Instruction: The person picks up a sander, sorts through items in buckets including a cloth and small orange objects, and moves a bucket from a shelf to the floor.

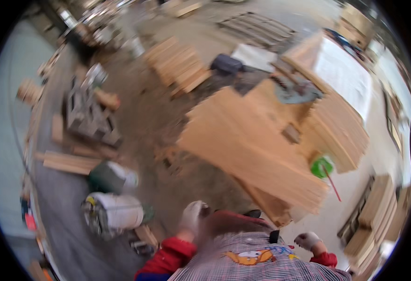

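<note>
My left hand [192, 218], in a pale glove, hangs in front of my checked apron [243, 253] at its left side. Motion smears its fingers, and a dark patch lies beside them. On the other side, my right hand [307, 240] wears a pale glove with darker fingertips. Its fingers are loosely bent and apart, with nothing visible in them. Ahead of my body, a wide stack of wooden boards [247, 145] slants across the view, apart from both hands. A green container [321, 166] with a thin red stick [334, 185] stands by the boards' right end.
At left are a white sack-like bundle [121, 210], a dark green container [104, 178], wooden strips [72, 162] and grey metal parts [86, 112]. Another board stack [175, 63] lies farther off. Planks [374, 210] are piled at right, and a white sheet [343, 75] covers a far-right stack.
</note>
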### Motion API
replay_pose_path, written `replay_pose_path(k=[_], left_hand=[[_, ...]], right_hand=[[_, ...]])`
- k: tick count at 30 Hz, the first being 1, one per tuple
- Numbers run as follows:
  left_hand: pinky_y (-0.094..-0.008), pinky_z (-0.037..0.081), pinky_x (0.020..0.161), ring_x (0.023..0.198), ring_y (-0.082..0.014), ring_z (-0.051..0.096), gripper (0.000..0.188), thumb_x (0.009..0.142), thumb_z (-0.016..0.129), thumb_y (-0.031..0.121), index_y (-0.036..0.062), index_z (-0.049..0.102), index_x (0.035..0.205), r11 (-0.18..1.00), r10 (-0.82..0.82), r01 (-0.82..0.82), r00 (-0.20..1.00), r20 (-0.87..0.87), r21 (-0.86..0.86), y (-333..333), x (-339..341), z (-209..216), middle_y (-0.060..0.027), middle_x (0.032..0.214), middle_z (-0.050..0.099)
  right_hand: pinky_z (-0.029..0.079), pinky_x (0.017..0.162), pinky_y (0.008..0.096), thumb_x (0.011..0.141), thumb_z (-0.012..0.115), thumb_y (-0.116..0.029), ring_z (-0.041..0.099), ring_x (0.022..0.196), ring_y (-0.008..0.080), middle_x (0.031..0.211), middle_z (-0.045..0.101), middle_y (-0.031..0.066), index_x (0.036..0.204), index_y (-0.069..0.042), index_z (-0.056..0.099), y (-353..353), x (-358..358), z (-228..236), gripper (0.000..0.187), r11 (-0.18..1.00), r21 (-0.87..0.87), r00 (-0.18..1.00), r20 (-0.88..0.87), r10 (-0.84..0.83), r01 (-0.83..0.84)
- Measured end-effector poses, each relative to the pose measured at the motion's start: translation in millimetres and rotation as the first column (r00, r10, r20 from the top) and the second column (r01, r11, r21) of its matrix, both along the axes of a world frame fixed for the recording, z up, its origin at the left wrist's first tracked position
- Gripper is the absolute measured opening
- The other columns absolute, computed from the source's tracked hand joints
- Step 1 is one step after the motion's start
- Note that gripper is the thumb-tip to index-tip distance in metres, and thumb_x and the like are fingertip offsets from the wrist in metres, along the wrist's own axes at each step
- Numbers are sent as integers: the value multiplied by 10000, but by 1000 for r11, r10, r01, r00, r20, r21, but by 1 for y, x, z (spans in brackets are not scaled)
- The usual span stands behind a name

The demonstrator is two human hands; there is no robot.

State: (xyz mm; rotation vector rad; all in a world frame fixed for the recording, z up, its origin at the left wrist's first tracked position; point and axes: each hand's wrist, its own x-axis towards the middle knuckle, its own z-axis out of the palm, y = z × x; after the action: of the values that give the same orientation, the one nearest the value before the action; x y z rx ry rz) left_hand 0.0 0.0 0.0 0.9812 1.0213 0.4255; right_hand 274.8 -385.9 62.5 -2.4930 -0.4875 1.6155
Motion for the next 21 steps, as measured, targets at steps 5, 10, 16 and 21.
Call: replay_pose_path(k=[5, 10, 16, 21], left_hand=[[-223, 436, 725, 758, -96, 537, 172, 901, 549, 178, 15, 602, 917, 998, -65, 64, 987, 148, 12, 84, -20, 40, -21, 814, 603], [-290, 424, 898, 1007, -151, 525, 321, 880, 596, 189, 20, 519, 1141, 989, -118, 59, 871, 476, 137, 91, -24, 72, -66, 1077, 558], [-299, 390, 955, 1079, -166, 505, 363, 929, 502, 240, 25, 486, 1222, 979, 23, -109, 897, 441, 170, 136, -97, 92, -78, 1137, 555], [-322, 471, 855, 969, -154, 567, 290, 957, 451, 235, 42, 518, 1163, 835, 533, -549, 794, 292, -34, 165, -171, 30, -87, 1076, 577]], right_hand=[[484, 697, 277, 824, 561, -154, 621, 755, 209, 772, 643, 144, 912, -35, 667, 209, -65, 62, 182, 872, 466, 989, 68, 133, -150], [451, 866, 340, 909, 522, -321, 577, 956, 223, 1043, 602, 148, 1161, 73, 503, 351, -123, 79, 468, 470, 838, 870, -427, 247, 278], [329, 1007, 337, 916, 515, -354, 435, 1192, 212, 1279, 463, 123, 1320, 40, 376, 485, -211, 59, 581, 627, 727, 473, -673, 569, 280], [404, 948, 332, 941, 491, -243, 502, 1096, 201, 1205, 518, 122, 1280, 25, 421, 563, -260, 42, 438, 768, 634, 443, -718, 537, 96]])
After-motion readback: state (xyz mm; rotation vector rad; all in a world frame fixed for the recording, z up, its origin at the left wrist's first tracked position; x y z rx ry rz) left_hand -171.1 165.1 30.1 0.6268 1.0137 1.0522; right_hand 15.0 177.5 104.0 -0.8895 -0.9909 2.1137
